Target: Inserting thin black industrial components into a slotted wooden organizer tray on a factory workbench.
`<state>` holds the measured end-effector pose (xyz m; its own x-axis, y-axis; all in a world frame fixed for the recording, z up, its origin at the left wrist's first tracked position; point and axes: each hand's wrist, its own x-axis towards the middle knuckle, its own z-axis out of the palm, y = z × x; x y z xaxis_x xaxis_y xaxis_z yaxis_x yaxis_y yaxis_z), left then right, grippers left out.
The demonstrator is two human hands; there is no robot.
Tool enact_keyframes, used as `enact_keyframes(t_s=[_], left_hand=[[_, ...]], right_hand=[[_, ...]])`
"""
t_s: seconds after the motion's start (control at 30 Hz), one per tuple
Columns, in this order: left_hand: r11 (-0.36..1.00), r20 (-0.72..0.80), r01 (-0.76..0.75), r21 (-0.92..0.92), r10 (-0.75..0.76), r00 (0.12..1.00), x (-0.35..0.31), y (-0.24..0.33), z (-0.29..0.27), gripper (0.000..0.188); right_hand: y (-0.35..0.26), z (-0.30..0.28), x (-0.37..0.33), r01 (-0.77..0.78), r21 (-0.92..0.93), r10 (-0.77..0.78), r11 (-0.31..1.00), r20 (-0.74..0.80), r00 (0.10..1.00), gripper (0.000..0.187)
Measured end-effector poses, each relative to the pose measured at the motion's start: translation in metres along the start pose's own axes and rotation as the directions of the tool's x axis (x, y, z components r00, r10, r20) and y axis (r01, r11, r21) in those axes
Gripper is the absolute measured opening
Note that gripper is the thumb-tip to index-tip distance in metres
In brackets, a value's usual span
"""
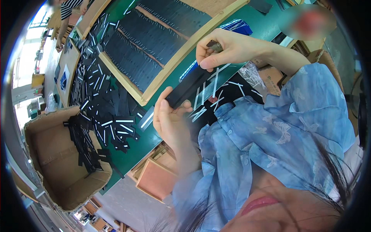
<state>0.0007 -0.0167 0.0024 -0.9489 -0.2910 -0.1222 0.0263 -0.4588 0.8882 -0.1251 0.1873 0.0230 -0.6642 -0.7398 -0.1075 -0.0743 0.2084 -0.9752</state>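
Note:
A flat black strip is stretched slantwise between my hands. My left hand is closed on its lower end, thumb on top and fingers curled round the edge. At the upper end, my right hand pinches the strip between thumb and fingers. A small brownish metallic piece also sits in the curl of that hand; its kind is unclear. Beneath the strip, several thin white strips lie scattered at the edge of the green table and over dark cloth on my lap.
Beyond my hands stands a wooden frame around dark panels with rows of short pale bristles. Many black pieces with white strips are heaped on the left. A cardboard box holds more. Another person's striped sleeve shows at upper left.

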Motion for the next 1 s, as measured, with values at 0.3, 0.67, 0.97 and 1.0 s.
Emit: enact_keyframes(t_s=[0.3, 0.67, 0.97, 1.0], left_hand=[[0.983, -0.260, -0.067, 0.171, 0.110, 0.959, -0.010, -0.006, -0.033, 0.040], [0.995, -0.172, 0.008, -0.100, -0.025, 0.985, 0.002, -0.012, -0.044, 0.064], [0.998, -0.208, -0.040, 0.039, 0.047, 0.977, 0.005, -0.014, -0.043, 0.069], [0.999, -0.153, -0.013, 0.033, 0.018, 0.988, 0.006, -0.012, -0.034, 0.070]], right_hand=[[0.040, -0.017, 0.005, 0.334, -0.629, -0.398, 0.702, 0.042, 0.916, 0.024], [0.043, -0.019, 0.004, 0.280, -0.716, -0.366, 0.640, 0.037, 0.930, 0.027], [0.013, -0.020, -0.012, 0.549, -0.719, -0.592, 0.427, 0.236, 0.771, 0.036], [0.002, -0.017, -0.017, 0.544, -0.723, -0.590, 0.426, 0.233, 0.773, 0.036]])
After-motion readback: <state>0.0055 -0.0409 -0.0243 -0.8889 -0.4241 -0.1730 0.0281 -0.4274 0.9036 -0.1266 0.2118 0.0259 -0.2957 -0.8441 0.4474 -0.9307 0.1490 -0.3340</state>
